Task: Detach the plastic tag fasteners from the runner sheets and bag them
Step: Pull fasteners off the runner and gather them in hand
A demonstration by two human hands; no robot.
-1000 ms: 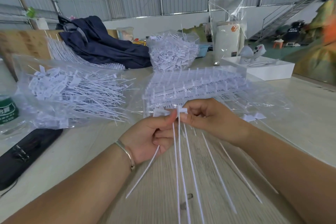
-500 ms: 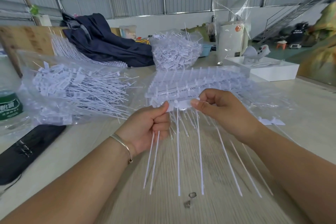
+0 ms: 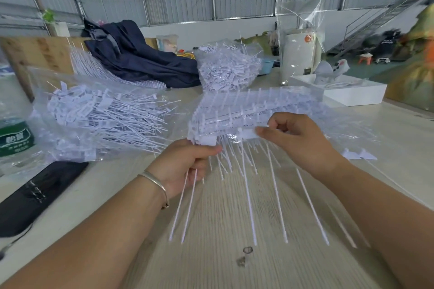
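A stack of white runner sheets (image 3: 246, 110) with tag fasteners lies in clear wrap at the table's middle. My left hand (image 3: 185, 166) grips a few detached fasteners (image 3: 187, 209) by their heads, their thin tails hanging toward me. My right hand (image 3: 296, 141) pinches a fastener head (image 3: 247, 134) on the near edge of the stack. More tails (image 3: 277, 195) fan out from that edge over the table. To the left, a clear bag (image 3: 98, 119) lies on its side, full of loose fasteners.
Behind the stack are another heap of fasteners (image 3: 227, 68), a dark jacket (image 3: 138, 54) and a white tray (image 3: 352, 94). A green-labelled bottle (image 3: 14, 134) and a black pouch (image 3: 35, 192) sit at the left. A small metal ring (image 3: 247, 250) lies on the wooden table (image 3: 399, 138).
Both hands have lifted away from me toward the stack and spread apart. My left hand now holds more detached tails, and my right hand has shifted right along the sheet edge.
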